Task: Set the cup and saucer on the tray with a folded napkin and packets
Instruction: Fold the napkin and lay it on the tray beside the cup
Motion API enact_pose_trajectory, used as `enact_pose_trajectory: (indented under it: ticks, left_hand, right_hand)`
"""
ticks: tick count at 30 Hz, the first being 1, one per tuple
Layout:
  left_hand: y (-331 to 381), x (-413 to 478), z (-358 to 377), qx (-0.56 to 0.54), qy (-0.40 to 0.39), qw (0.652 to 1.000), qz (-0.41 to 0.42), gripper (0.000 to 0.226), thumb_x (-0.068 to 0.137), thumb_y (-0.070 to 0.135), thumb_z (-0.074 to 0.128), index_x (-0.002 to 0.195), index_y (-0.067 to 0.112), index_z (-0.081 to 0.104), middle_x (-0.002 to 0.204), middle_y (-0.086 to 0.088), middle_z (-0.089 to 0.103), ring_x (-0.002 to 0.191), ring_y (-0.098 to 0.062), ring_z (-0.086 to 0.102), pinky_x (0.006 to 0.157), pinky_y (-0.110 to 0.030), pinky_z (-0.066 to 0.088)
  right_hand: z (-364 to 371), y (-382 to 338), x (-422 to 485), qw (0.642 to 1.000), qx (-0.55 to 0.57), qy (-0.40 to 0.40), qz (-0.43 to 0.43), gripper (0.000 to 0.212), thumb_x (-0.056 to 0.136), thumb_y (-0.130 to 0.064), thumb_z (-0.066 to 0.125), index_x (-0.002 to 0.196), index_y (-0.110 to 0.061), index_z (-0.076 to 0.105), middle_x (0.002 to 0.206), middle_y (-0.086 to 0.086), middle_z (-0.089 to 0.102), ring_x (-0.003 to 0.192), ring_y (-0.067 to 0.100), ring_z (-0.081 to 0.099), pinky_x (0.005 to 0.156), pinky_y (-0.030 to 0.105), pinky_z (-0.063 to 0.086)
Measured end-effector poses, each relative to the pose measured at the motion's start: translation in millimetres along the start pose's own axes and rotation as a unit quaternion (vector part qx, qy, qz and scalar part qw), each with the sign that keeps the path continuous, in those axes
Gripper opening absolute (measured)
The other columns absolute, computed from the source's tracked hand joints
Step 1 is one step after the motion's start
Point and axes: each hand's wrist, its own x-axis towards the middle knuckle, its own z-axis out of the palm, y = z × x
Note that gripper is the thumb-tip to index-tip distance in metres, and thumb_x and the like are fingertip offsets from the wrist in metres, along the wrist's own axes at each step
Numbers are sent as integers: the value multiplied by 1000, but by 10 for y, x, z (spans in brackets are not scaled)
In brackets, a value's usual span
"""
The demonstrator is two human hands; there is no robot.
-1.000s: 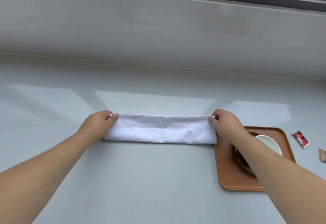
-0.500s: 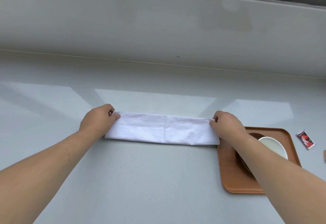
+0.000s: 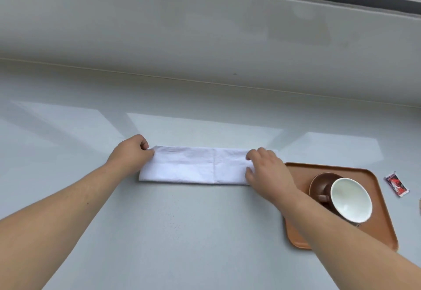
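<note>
The tray [image 3: 330, 167] is carrying the brown saucer [image 3: 317, 184], and the white-lined cup [image 3: 350, 199] is sitting on that saucer. The folded napkin [image 3: 193, 166] is lying on the surface [image 3: 182, 232] just left of the tray. The left hand [image 3: 129, 152] is pinching its left end, and the right hand [image 3: 268, 173] is curling its fingers over the right end. A red packet [image 3: 396, 184] is lying outside the tray.

The right hand [image 3: 266, 173] covered the right end of the napkin [image 3: 189, 166]; its grip underneath could not be determined. The right forearm [image 3: 341, 228] concealed a diagonal band of the tray [image 3: 369, 175] and part of the saucer [image 3: 319, 182]. Print on the packet [image 3: 396, 183] was illegible. 1 item [image 3: 419, 206] was cut off at the right edge.
</note>
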Motion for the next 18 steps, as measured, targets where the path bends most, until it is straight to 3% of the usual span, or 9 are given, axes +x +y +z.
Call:
enact_pose_trajectory:
  ticks: [5, 10, 13, 15, 18]
  left_hand:
    - [-291, -275, -90, -62, -15, 997, -47, 10, 85, 20, 64, 79, 18, 55, 72, -2, 62, 60, -22, 52, 58, -33, 39]
    - [-659, -617, -183, -57, 25, 991, -116, 8, 83, 21, 61, 79, 17, 55, 76, -4, 64, 61, -23, 55, 55, -31, 40]
    - [-841, -822, -183, -77, 26, 983, -163, 11, 82, 19, 63, 90, 19, 55, 84, -5, 68, 66, -23, 63, 59, -32, 46]
    - [-893, -962, -170, -123, -16, 972, -197, 20, 81, 15, 64, 99, 20, 55, 85, -8, 74, 61, -22, 71, 58, -31, 52]
    - [-862, -1152, -176, -132, -121, 962, -205, 20, 80, 9, 60, 100, 12, 65, 72, -10, 75, 47, -20, 65, 52, -29, 54]
  right_hand:
    - [214, -529, -158, 993, 5, -52, -106, 22, 87, -22, 55, 107, -15, 61, 96, 4, 58, 87, 29, 53, 74, 43, 48]
    - [400, -902, -293, 983, 0, -77, -165, 23, 86, -26, 53, 107, -17, 58, 96, 2, 55, 87, 27, 50, 78, 40, 48]
    - [447, -1054, -338, 979, -1, -83, -186, 28, 86, -26, 54, 112, -17, 58, 100, 3, 55, 88, 27, 50, 78, 40, 49]
    - [451, -1142, -365, 977, 3, -81, -197, 31, 85, -27, 56, 115, -18, 57, 101, 2, 55, 88, 27, 50, 77, 40, 50]
    - [450, -1225, -424, 971, 5, -78, -224, 39, 85, -30, 60, 122, -19, 56, 105, 2, 55, 89, 27, 51, 77, 39, 50]
